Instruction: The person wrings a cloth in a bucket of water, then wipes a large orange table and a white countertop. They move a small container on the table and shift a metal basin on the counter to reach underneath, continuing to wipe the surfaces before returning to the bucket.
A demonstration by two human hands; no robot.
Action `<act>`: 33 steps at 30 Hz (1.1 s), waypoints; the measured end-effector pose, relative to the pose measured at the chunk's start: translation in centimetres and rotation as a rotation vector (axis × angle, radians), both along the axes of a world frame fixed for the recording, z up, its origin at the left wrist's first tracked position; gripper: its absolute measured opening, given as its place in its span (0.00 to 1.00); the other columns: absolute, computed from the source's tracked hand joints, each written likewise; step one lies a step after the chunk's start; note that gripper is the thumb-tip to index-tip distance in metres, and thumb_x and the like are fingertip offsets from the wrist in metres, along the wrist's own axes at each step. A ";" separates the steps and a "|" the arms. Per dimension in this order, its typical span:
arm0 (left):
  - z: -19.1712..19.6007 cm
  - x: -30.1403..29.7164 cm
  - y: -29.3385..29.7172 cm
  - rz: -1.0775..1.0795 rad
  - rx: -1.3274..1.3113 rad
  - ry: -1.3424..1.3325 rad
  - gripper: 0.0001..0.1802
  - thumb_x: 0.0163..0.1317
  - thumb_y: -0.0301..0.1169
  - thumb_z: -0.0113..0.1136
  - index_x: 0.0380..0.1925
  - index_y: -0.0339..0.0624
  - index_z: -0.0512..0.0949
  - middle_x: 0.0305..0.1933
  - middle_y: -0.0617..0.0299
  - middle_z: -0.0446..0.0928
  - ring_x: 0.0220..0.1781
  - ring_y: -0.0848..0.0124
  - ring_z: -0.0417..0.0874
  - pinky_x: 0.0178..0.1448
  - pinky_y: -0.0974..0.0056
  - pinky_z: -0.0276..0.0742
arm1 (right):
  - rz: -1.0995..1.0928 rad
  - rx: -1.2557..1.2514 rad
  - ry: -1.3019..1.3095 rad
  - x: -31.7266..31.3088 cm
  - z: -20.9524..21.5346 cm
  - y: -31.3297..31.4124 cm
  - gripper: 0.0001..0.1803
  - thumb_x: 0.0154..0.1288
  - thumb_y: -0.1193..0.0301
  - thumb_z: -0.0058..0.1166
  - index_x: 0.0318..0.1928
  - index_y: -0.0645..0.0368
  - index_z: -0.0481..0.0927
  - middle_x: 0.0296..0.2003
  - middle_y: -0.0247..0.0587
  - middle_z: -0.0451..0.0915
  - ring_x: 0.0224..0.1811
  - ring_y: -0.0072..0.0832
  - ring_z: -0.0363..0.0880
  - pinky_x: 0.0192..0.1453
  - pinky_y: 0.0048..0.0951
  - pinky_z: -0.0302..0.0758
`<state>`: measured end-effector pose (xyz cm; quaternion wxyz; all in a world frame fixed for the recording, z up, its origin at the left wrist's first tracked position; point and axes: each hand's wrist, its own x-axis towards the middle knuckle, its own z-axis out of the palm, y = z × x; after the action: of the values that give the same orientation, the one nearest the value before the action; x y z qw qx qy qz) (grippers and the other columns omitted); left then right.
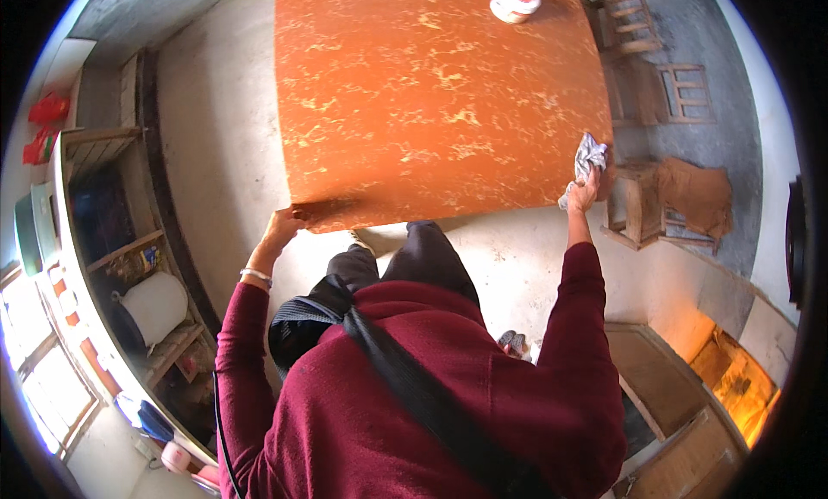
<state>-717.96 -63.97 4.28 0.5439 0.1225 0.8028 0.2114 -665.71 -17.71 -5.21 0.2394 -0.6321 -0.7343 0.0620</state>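
In front of me stands a table point(431, 111) with an orange-brown top veined in yellow. My right hand point(584, 193) is closed around a crumpled whitish cloth point(590, 156) at the table's near right corner. At the near left corner my left hand point(283, 226) grips the table edge, its fingers curled over the rim and partly hidden by shadow. A white round tub point(516, 2) with a red-marked lid sits toward the far right of the tabletop.
Wooden chairs point(632, 25) line the right side, and a brown cloth point(695, 197) drapes one of them. Along the left runs a shelf unit point(103, 137) holding a pale rounded object point(155, 307). A wooden cabinet point(660, 370) stands behind at lower right.
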 end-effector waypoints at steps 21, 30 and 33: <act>-1.5 -14.2 -12.6 -0.182 0.236 -0.194 0.36 0.58 0.28 0.54 0.68 0.44 0.55 0.61 0.47 0.69 0.58 0.66 0.73 0.56 0.64 0.72 | 0.921 -0.206 0.526 -45.8 3.7 -38.1 0.15 0.57 0.75 0.47 0.46 0.60 0.78 0.51 0.47 0.75 0.54 0.37 0.75 0.60 0.36 0.69; -0.9 -21.7 -11.5 -0.140 0.241 -0.185 0.34 0.57 0.30 0.53 0.66 0.42 0.59 0.57 0.51 0.74 0.47 0.73 0.77 0.47 0.68 0.74 | -0.489 0.095 0.516 -35.2 1.5 -27.9 0.20 0.52 0.84 0.45 0.48 0.64 0.74 0.43 0.47 0.78 0.47 0.36 0.75 0.56 0.36 0.69; -0.5 -24.4 -9.6 -0.180 0.244 -0.178 0.33 0.58 0.29 0.53 0.66 0.42 0.59 0.57 0.50 0.74 0.46 0.74 0.77 0.47 0.68 0.74 | -0.578 0.367 0.437 -29.7 0.8 -20.6 0.24 0.50 0.85 0.49 0.52 0.68 0.73 0.50 0.56 0.75 0.53 0.51 0.72 0.62 0.46 0.64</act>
<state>-742.35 -73.55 3.78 0.6109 0.2397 0.7055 0.2676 -695.38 -38.28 -4.40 0.5061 -0.7313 -0.4571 -0.0072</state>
